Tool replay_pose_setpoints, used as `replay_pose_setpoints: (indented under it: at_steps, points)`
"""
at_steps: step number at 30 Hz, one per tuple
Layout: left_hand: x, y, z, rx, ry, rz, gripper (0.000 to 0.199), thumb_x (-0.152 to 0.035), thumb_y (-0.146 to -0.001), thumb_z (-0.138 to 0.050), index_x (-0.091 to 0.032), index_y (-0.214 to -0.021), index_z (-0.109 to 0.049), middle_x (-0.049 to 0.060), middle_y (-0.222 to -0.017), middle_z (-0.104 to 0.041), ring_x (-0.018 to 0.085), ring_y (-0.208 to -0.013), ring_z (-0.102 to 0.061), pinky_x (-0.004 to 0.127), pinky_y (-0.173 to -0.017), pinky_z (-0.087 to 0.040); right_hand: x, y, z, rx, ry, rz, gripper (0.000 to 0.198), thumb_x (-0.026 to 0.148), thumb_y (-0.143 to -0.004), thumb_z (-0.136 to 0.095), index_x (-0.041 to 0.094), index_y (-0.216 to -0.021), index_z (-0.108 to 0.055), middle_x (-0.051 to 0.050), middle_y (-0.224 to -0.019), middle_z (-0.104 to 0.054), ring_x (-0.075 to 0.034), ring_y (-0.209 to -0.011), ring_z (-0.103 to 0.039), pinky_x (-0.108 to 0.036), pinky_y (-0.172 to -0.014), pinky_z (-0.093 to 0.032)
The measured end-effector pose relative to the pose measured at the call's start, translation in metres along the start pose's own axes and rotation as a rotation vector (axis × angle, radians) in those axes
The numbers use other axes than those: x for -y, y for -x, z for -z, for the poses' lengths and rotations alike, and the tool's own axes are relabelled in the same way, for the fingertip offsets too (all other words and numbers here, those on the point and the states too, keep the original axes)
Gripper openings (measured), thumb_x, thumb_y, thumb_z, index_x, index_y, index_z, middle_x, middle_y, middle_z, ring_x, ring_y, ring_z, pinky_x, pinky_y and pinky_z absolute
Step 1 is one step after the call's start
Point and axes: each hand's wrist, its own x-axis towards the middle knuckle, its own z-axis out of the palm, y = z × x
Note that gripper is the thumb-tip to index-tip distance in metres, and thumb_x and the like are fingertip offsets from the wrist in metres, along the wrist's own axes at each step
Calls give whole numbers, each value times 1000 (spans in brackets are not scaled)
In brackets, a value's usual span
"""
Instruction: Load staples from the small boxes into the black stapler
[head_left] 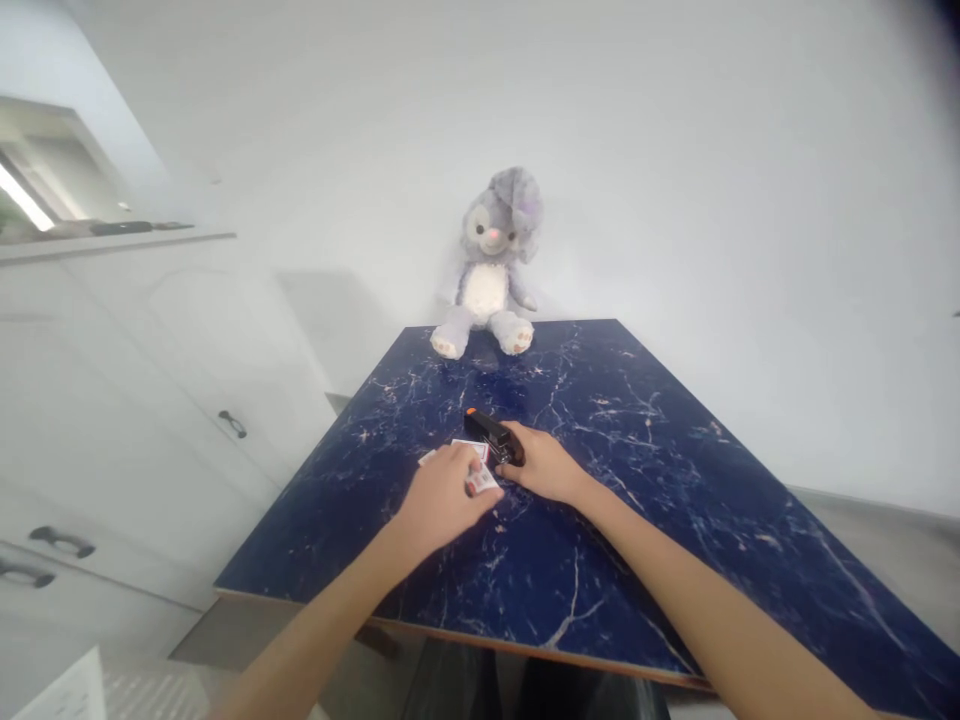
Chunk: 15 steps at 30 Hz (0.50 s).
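Observation:
Over the middle of the blue table, my left hand [448, 490] is closed on a small white paper box [483, 482] with red printing. Its thumb and fingers cover much of the box, so what is inside it I cannot see. Just to the right, my right hand [546, 462] curls its fingers round the near end of a black stapler [486, 430]. The stapler has an orange tip at its far end and some shiny metal near my fingertips. The box and the stapler are close together, and I cannot tell whether they touch.
A grey plush rabbit [487, 285] sits at the table's far edge against the white wall. The blue marbled table [600, 420] narrows away from me. White cabinets [150, 400] with dark handles stand along the left side. Papers [71, 690] show at the lower left.

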Motion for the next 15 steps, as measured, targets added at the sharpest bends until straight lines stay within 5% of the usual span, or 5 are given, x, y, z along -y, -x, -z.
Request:
replay_pose_setpoints:
  at_steps: [4, 9, 12, 15]
  points:
    - [-9, -1, -6, -10, -35, -84, 30, -41, -71, -76, -24, -86, -56, 6, -92, -65, 29, -97, -56, 39, -80, -44, 2, 1, 1, -2, 2, 45, 55, 18, -74, -69, 22, -127, -55, -1, -91, -67, -17, -75, -61, -28, -69, -43]
    - [30, -45, 31, -216, -77, 151, 26, -44, -81, -65, -22, -89, -54, 4, -95, -59, 21, -84, -57, 33, -77, -43, 0, 1, 2, 0, -5, 78, 53, 22, -75, -73, 21, -126, -56, -4, -98, -67, -19, -81, -61, -30, -74, -45]
    - [57, -70, 28, -86, -155, 308, 33, -51, -80, -64, -20, -86, -55, 6, -92, -57, 21, -79, -59, 32, -72, -41, -3, 0, 0, -1, -52, 71, 67, 26, -75, -75, 21, -136, -48, -6, -107, -66, -19, -82, -61, -31, -75, -46]
    - [67, -76, 12, 61, -126, 258, 37, -54, -88, -53, -18, -80, -57, 8, -87, -58, 22, -78, -60, 32, -72, -42, -6, 0, 0, 10, -88, 80, 73, 29, -76, -76, 21, -140, -44, -8, -112, -65, -18, -81, -61, -31, -75, -47]
